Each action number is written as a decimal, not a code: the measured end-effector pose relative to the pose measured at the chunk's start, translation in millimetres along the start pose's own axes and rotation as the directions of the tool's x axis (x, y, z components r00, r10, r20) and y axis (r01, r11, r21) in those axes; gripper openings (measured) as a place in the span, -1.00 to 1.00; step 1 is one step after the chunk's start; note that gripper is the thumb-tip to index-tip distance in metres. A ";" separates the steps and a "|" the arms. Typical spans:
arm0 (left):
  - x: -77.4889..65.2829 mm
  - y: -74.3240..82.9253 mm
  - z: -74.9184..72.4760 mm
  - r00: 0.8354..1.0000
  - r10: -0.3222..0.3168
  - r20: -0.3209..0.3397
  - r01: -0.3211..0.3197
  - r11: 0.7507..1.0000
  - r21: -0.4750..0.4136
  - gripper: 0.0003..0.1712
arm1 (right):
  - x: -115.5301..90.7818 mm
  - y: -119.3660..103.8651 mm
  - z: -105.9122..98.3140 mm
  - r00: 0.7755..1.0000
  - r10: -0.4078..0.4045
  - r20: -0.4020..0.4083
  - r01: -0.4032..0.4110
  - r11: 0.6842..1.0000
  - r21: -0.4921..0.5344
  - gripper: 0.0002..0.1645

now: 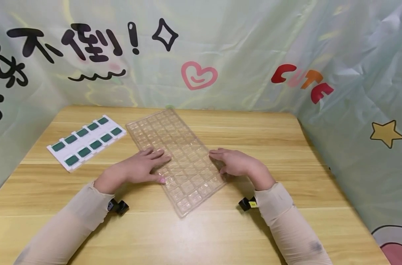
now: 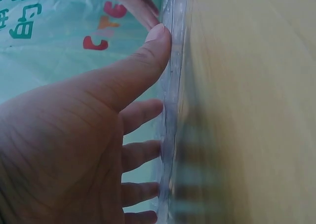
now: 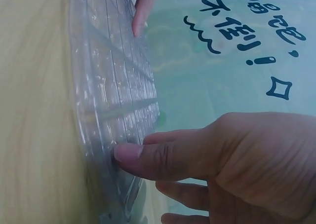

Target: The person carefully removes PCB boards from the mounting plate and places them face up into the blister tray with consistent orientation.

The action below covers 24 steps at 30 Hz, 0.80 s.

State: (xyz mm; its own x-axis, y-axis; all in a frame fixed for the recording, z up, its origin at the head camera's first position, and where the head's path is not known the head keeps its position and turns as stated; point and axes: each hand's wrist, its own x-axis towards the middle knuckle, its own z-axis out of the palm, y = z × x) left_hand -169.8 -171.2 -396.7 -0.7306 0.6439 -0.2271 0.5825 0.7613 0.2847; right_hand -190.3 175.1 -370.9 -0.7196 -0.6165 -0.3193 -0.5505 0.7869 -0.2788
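Note:
A clear plastic tray (image 1: pixel 187 156) with rows of small square compartments lies slantwise on the table, one corner toward me. My left hand (image 1: pixel 137 168) rests on its left edge, fingers spread and fairly straight. In the left wrist view, the thumb and fingertips of that hand (image 2: pixel 94 120) touch the tray's side (image 2: pixel 173 86). At the opposite edge is my right hand (image 1: pixel 238 163), its fingers extended over the rim. The right wrist view shows the right thumb (image 3: pixel 153 157) against the tray's edge; its other fingertips are partly hidden.
A white panel (image 1: pixel 89 139) bearing two rows of dark green rectangles lies on the left of the wooden table (image 1: pixel 201 235). Behind and to the right hangs a pale green printed cloth (image 1: pixel 240 44). A small black camera sits at each wrist.

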 end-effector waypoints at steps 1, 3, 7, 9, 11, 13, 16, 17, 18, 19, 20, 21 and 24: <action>0.0 0.6 0.2 1.000 0.003 0.001 -0.003 1.000 0.000 -0.02 | -0.1 0.9 -0.1 1.000 0.003 -0.003 -0.003 1.000 0.000 -0.16; -0.1 1.8 0.5 1.000 0.016 -0.003 -0.016 1.000 -0.004 -0.04 | -0.4 3.5 -0.6 1.000 0.016 -0.009 -0.016 1.000 -0.004 -0.17; 0.5 4.2 1.0 0.997 0.068 -0.021 -0.068 0.998 -0.008 -0.12 | -1.8 8.5 -1.4 0.998 0.044 -0.033 -0.045 0.998 -0.032 -0.20; 0.6 5.0 1.5 0.995 0.091 -0.028 -0.091 0.996 0.002 -0.14 | -2.7 10.0 -1.7 0.998 0.057 -0.041 -0.058 0.997 -0.040 -0.22; 1.0 6.0 1.6 0.994 0.105 -0.035 -0.105 0.994 0.013 -0.15 | -3.2 10.5 -1.9 0.997 0.065 -0.046 -0.067 0.997 -0.039 -0.24; 1.1 7.0 1.6 0.993 0.110 -0.036 -0.109 0.994 0.026 -0.16 | -3.9 10.3 -2.4 0.997 0.062 -0.054 -0.065 0.997 -0.046 -0.30; 1.6 9.1 0.5 0.992 0.117 -0.040 -0.116 0.993 0.033 -0.17 | -5.3 7.6 -3.8 0.995 0.062 -0.072 -0.067 0.996 -0.067 -0.37; 1.9 9.7 0.2 0.992 0.119 -0.042 -0.118 0.993 0.033 -0.16 | -6.0 5.8 -4.5 0.995 0.059 -0.084 -0.066 0.995 -0.077 -0.37; 2.1 10.2 -0.2 0.992 0.120 -0.045 -0.119 0.992 0.029 -0.16 | -6.5 3.7 -5.1 0.994 0.054 -0.095 -0.063 0.994 -0.090 -0.36; 2.2 10.6 -0.6 0.991 0.122 -0.048 -0.121 0.992 0.023 -0.16 | -7.0 1.0 -5.7 0.994 0.049 -0.101 -0.059 0.993 -0.099 -0.35; 2.3 11.0 -1.0 0.991 0.123 -0.052 -0.122 0.992 0.019 -0.15 | -7.6 -2.1 -6.2 0.994 0.038 -0.107 -0.050 0.992 -0.115 -0.34; 2.3 11.3 -1.4 0.991 0.122 -0.055 -0.121 0.992 0.014 -0.15 | -7.9 -5.3 -6.6 0.994 0.027 -0.109 -0.041 0.992 -0.123 -0.31; 2.0 12.8 -2.7 0.991 0.122 -0.060 -0.123 0.992 0.002 -0.15 | -8.8 -15.1 -6.2 0.994 -0.016 -0.104 0.001 0.990 -0.140 -0.27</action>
State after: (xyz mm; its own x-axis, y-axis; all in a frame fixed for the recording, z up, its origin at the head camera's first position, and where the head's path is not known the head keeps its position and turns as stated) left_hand -164.8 -160.3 -390.9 -0.6739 0.7266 -0.1341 0.6685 0.6769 0.3082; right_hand -178.3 168.8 -358.2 -0.7511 -0.6229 -0.2189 -0.6049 0.7821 -0.1500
